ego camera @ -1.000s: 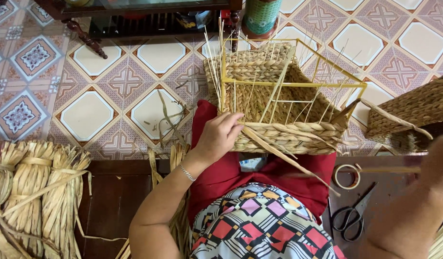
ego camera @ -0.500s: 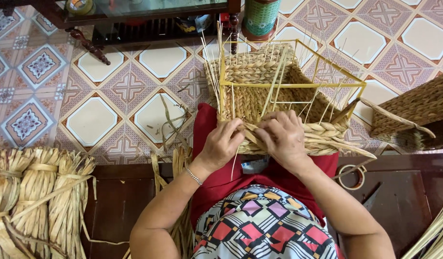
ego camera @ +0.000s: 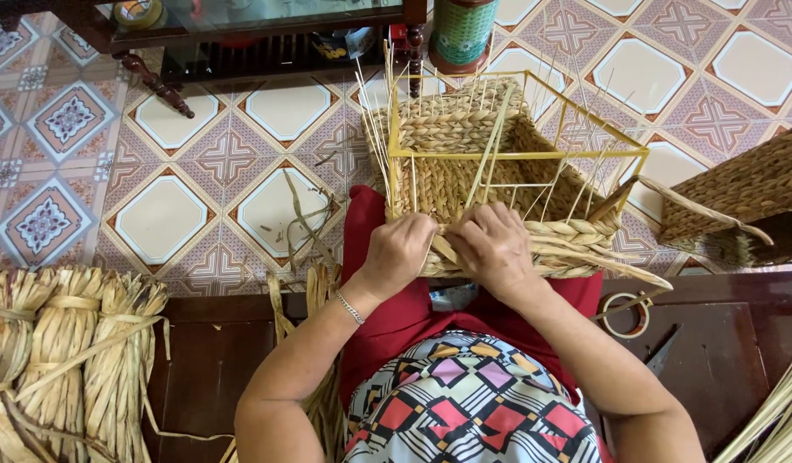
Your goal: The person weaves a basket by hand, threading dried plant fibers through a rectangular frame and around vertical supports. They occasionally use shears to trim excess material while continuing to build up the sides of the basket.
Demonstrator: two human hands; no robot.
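- On the person's lap, over a red cloth (ego camera: 396, 317), sits a half-woven basket (ego camera: 490, 171) with a yellow wire frame (ego camera: 516, 155), its far side out over the tiled floor (ego camera: 190, 214).
- Left hand (ego camera: 400, 253) clenched on the basket's near woven rim, pinching a straw strand.
- Right hand (ego camera: 492, 249) just beside it, fingers curled, gripping a strand (ego camera: 443, 249) on the same rim.
- Straw bundles (ego camera: 61, 360) at lower left.
- Second woven basket (ego camera: 739, 193) at the right edge.
- Scissors (ego camera: 636, 313) near the right forearm.

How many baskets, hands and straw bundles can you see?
Baskets: 2, the half-woven basket on the yellow frame and a finished basket at right.
Hands: 2, left hand, right hand.
Straw bundles: 3.
Total: 7.
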